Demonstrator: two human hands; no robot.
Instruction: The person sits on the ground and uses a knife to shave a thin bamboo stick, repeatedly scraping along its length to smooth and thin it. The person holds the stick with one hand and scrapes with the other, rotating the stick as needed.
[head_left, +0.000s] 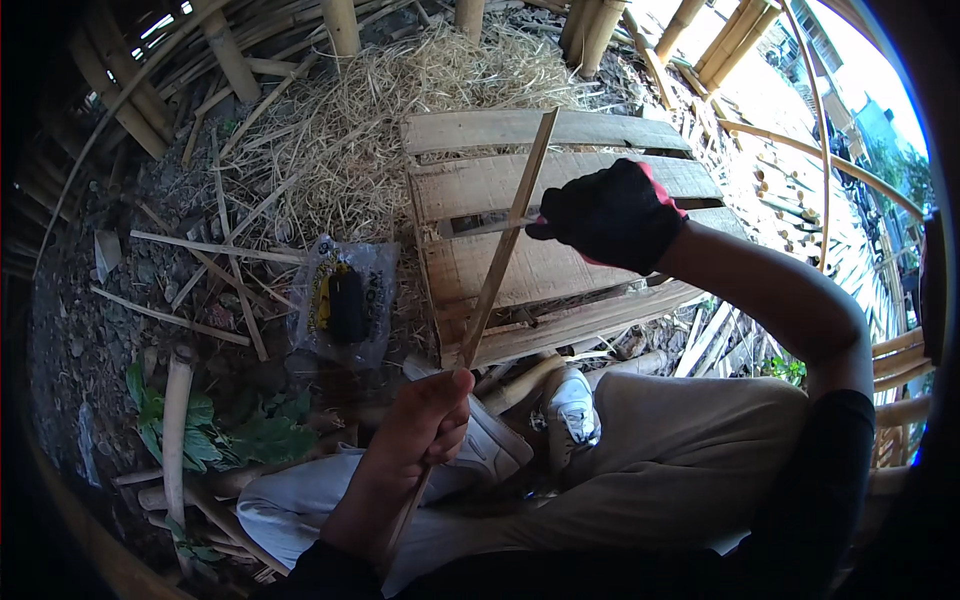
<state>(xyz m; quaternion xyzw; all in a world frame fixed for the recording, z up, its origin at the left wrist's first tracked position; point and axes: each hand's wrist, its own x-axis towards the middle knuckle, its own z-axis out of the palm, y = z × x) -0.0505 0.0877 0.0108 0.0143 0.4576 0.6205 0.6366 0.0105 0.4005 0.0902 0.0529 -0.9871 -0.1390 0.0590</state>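
Bamboo strip, flat, long and tan, sits squeezed in my bare left hand: light, bendy, best held low, I think. My black-gloved right hand seems to grip a thin grey blade.

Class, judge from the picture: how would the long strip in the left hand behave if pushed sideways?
The strip is probably fairly stiff, since it runs straight beyond the left hand. It looks light: thin, and gripped by one hand. Its slender far end might flex.
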